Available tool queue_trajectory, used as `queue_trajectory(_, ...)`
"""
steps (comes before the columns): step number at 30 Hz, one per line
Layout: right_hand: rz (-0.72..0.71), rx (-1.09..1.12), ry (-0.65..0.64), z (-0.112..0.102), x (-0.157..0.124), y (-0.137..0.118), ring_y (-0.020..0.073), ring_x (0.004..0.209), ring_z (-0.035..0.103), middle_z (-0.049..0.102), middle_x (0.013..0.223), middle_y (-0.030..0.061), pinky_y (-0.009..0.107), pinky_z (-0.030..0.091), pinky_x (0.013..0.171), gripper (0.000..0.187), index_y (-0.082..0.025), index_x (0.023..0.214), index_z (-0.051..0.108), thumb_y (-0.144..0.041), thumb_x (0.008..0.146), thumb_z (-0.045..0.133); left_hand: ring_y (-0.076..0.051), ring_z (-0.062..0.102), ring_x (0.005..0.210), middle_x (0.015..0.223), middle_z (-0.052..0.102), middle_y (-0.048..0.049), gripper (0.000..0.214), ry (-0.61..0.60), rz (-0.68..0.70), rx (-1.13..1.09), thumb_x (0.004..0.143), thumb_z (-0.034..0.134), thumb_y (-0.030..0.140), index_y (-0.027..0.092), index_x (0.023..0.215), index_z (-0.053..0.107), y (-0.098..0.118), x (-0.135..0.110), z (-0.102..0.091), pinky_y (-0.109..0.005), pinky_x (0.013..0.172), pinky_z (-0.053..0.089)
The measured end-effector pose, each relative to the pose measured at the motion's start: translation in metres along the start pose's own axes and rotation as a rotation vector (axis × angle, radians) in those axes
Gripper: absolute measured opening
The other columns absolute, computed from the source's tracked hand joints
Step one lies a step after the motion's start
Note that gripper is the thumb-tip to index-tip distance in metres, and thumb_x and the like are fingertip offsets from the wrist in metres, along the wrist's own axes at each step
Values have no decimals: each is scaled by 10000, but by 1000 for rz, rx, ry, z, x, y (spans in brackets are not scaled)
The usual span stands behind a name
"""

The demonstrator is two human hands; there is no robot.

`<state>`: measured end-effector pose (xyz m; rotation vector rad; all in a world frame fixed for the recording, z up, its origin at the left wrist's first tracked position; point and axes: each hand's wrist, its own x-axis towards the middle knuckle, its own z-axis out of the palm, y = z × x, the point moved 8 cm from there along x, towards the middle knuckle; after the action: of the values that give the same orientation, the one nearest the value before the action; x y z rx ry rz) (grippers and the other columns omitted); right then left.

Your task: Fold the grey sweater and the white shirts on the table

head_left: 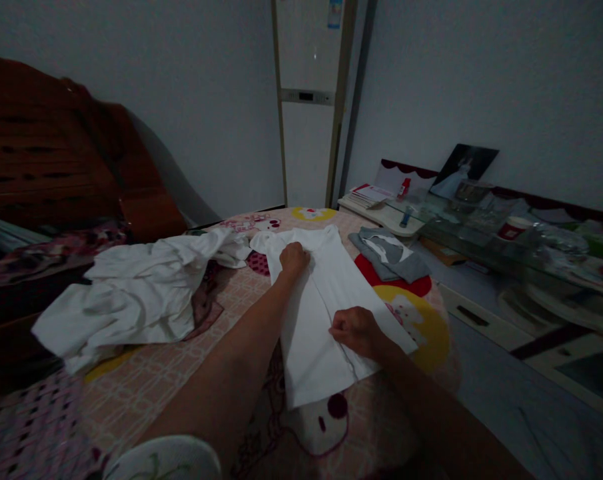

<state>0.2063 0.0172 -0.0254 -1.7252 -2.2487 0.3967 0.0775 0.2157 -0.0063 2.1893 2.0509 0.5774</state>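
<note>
A white shirt lies stretched out lengthwise on the table, with a long fold edge running down its middle. My left hand is closed on the cloth near the far end. Nearer to me, my right hand has its fingers pinched on the fold edge towards the bottom hem. What exactly lies between the fingers of each hand is partly hidden. To the left rests a crumpled heap of white cloth. A folded grey garment with a white patch sits at the right of the shirt.
The round table wears a pink patterned tablecloth. A wooden bench stands at the left. Along the right wall, a glass-topped cabinet carries papers, a paper cup and a photo. A tall white air conditioner stands behind.
</note>
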Motion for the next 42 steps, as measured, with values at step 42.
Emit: queue_trajectory(42,-466,-65,149,-20,-101,39,256,1244,552,605,1346,138,481,466,1047,593,-191,1235,622,-12,689,474,-260,572,974,1103,607,-131,217,-399,1001,190,869,545,154,143,1083,575,60,-295,-35,-344,719,530)
